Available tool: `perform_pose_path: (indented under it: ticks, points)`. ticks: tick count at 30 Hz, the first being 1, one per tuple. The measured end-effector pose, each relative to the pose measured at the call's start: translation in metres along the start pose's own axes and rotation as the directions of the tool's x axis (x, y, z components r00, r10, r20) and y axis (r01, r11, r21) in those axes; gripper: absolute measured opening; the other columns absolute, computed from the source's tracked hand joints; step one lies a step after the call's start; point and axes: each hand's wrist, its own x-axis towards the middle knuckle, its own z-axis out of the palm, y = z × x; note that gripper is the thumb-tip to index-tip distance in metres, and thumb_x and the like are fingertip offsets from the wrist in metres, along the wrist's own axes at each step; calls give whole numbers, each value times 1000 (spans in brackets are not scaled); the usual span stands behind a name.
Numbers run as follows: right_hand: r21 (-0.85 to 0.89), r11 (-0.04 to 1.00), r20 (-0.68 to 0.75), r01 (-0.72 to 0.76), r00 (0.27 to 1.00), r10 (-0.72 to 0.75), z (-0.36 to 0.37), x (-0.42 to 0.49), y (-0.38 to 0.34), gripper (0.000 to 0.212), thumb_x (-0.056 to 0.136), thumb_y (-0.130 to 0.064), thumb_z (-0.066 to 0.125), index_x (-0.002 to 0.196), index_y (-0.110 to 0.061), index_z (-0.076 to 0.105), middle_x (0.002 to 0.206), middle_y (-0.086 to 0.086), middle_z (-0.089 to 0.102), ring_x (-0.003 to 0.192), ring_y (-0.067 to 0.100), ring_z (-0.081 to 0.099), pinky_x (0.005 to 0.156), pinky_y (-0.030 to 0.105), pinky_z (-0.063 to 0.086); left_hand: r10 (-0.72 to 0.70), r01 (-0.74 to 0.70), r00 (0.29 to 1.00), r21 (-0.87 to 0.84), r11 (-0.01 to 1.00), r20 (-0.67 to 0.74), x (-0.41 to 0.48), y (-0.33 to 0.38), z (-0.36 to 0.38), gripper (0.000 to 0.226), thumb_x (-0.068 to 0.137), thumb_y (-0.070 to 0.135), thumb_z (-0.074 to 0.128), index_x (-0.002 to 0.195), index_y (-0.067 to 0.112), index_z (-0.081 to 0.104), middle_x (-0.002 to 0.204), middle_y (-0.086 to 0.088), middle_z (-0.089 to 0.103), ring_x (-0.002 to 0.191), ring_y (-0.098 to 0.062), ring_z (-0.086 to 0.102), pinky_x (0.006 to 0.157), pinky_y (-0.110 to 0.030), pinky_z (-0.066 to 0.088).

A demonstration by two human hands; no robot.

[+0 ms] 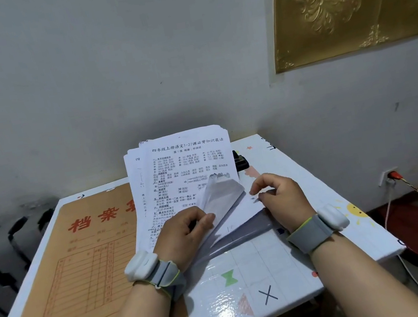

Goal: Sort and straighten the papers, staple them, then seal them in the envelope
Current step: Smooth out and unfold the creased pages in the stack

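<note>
- Mostly hidden behind the right edge of the papers [187,167]: a black stapler [241,162].
- Covered by the papers' left side: the last red heading character on the envelope [79,249].
- Far below-left of the papers: envelope corner cut off by the bottom edge, crossed by a forearm.
- Too small and blurred to read: print low on the papers.
- Tucked under a curled sheet of the papers: most fingers of the left hand [184,231].
- Unclear at the papers' right edge: whether the right hand [278,198] pinches a sheet.
</note>
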Motion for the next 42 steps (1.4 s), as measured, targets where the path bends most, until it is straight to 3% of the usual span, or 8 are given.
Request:
perform_pose_path:
  ticks: [4, 9, 13, 24, 30, 35, 38, 42]
  points:
    - [-40, 997, -13, 60, 998, -61, 0, -2, -5, 39, 73, 13, 45, 60, -17, 65, 67, -4, 61, 48, 3, 49, 53, 14, 43, 63, -64, 997, 12, 998, 36, -1, 1, -1, 39, 51, 64, 71, 67, 30, 61, 65, 13, 56, 62, -4, 50, 56, -14, 37]
    - [22, 1000, -47, 16, 999, -15, -1, -3, -7, 33, 77, 13, 42, 68, -11, 65, 67, 9, 63, 42, 2, 52, 48, 18, 45, 165, -168, 985, 45, 985, 57, 0, -2, 0, 24, 68, 59, 55, 71, 38, 66, 75, 14, 60, 77, -6, 56, 65, -12, 39]
    - [59, 998, -101, -18, 995, 24, -3, -3, -7, 26, 82, 11, 42, 81, -4, 64, 74, 15, 61, 41, 5, 53, 43, 14, 43, 134, -135, 989, 7, 991, 56, 1, -4, 1, 10, 74, 42, 61, 71, 33, 65, 77, 13, 61, 78, -4, 57, 68, -11, 39]
    - [72, 996, -31, -59, 998, 61, -1, -4, -8, 29, 73, 13, 35, 74, -2, 60, 74, 26, 65, 35, 3, 48, 41, 16, 35, 88, -86, 993, -30, 996, 81, 2, -3, 3, 15, 72, 36, 60, 70, 22, 66, 81, 12, 57, 75, -3, 53, 64, -8, 34]
    - [11, 999, -36, 45, 998, -45, 1, 2, 1, 44, 62, 12, 39, 41, -23, 56, 72, 9, 64, 59, 19, 52, 58, 23, 38, 71, -72, 994, 15, 997, 80, 1, -3, 3, 11, 77, 36, 58, 69, 30, 61, 77, 9, 58, 78, -2, 53, 65, -9, 34]
    - [30, 999, -26, -10, 1000, 11, 1, 2, 3, 47, 64, 13, 38, 46, -23, 62, 68, 14, 69, 51, 21, 51, 51, 25, 39, 93, -96, 995, 135, 986, 34, -1, -1, 1, 21, 92, 23, 55, 75, 34, 48, 63, 11, 51, 69, 3, 49, 60, -11, 33]
    - [-38, 999, 67, 36, 997, -33, -1, -1, -2, 44, 62, 15, 40, 46, -17, 67, 49, -1, 62, 49, 4, 48, 48, 19, 37, 114, -115, 993, 168, 979, 14, -2, -1, 1, 16, 93, 24, 51, 80, 31, 46, 62, 9, 49, 63, -2, 48, 59, -13, 33]
    - [-44, 999, 97, 25, 995, -21, -2, -3, -4, 36, 62, 16, 41, 50, -5, 68, 38, -8, 53, 41, 1, 44, 41, 11, 27, 121, -116, 993, 200, 973, -13, -3, 0, 3, 13, 93, 21, 51, 91, 30, 43, 58, 9, 45, 56, -4, 46, 55, -18, 31]
